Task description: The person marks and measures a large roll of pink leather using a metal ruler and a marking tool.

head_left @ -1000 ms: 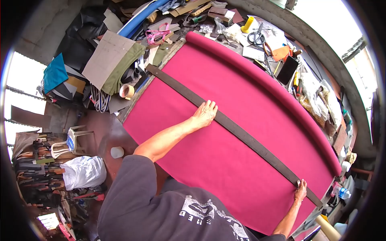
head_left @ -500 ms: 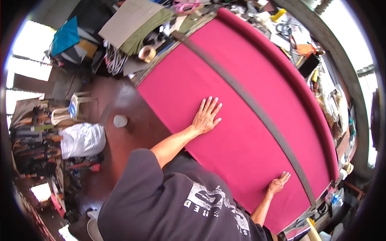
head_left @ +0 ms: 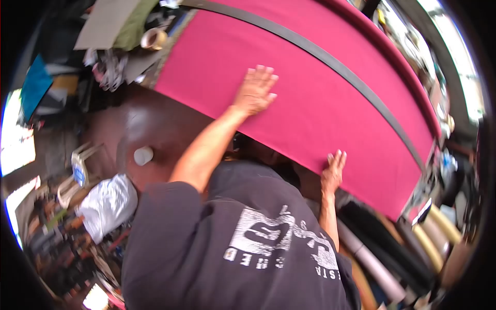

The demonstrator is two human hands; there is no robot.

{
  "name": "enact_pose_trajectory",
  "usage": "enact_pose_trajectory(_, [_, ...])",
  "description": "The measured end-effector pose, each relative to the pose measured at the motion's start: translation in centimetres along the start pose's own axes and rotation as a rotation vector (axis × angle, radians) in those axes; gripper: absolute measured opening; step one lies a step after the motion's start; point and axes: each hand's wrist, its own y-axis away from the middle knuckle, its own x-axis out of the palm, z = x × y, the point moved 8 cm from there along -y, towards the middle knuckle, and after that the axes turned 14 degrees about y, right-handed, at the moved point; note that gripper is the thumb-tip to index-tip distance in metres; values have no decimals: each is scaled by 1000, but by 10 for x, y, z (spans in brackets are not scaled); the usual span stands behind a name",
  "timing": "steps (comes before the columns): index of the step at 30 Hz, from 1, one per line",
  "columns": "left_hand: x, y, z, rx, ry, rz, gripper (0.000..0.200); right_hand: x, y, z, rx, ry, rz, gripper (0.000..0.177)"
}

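Observation:
A wide sheet of crimson material (head_left: 310, 103) covers a worktable, its far side wound into a roll (head_left: 382, 46). Along its length lies a long dark flat strip (head_left: 320, 50), curved by the lens. My left hand (head_left: 254, 93) rests flat on the sheet between this strip and the near edge, fingers spread, holding nothing. Farther right, my right hand (head_left: 332, 173) is at the near edge of the sheet with its fingers stretched out. Whether its palm touches the material is hard to see.
Several rolls of material (head_left: 372, 258) lie below the table at the right. A tape roll (head_left: 154, 39) and boards (head_left: 106, 23) crowd the far left end. On the floor to my left are a white bucket (head_left: 143, 155), a pale chair (head_left: 77, 173) and a silvery bag (head_left: 111, 204).
My view has turned, so the table sits higher in it. The right hand has drawn back from the sheet's surface to its near edge. My left hand is also nearer that edge.

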Motion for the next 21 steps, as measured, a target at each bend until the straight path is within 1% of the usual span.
enact_pose_trajectory(1, [-12,11,12,16,-44,39,63,2,5,9,24,10,5,48])
enact_pose_trajectory(3, [-25,42,32,58,-23,4,63,1,16,24,87,30,28,47])
enact_pose_trajectory(4, [-29,54,35,59,-10,10,64,0,21,28,82,53,-28,47])
enact_pose_trajectory(5, [-34,61,33,60,-4,8,64,0,25,30,71,72,-92,47])
enact_pose_trajectory(7, [-31,67,21,47,-6,-14,67,0,26,32,100,67,-102,46])
enact_pose_trajectory(10, [5,72,-42,204,-32,156,70,-4,31,33,109,49,-124,47])
enact_pose_trajectory(11, [18,74,-69,275,76,189,68,-1,32,30,150,13,-47,45])
enact_pose_trajectory(13, [47,81,-125,452,148,269,69,-5,35,33,151,16,-60,44])
enact_pose_trajectory(14, [62,81,-144,480,162,319,70,-5,37,33,111,17,-149,47])
enact_pose_trajectory(15, [75,80,-165,522,180,372,71,-10,37,35,123,7,-197,45])
enact_pose_trajectory(17, [95,73,-194,610,179,346,74,-13,35,33,135,64,-154,44])
enact_pose_trajectory(18, [103,71,-202,649,187,346,75,-10,37,28,149,40,-167,46])
enact_pose_trajectory(21, [103,73,-208,687,123,368,76,-7,40,23,210,-68,-87,48])
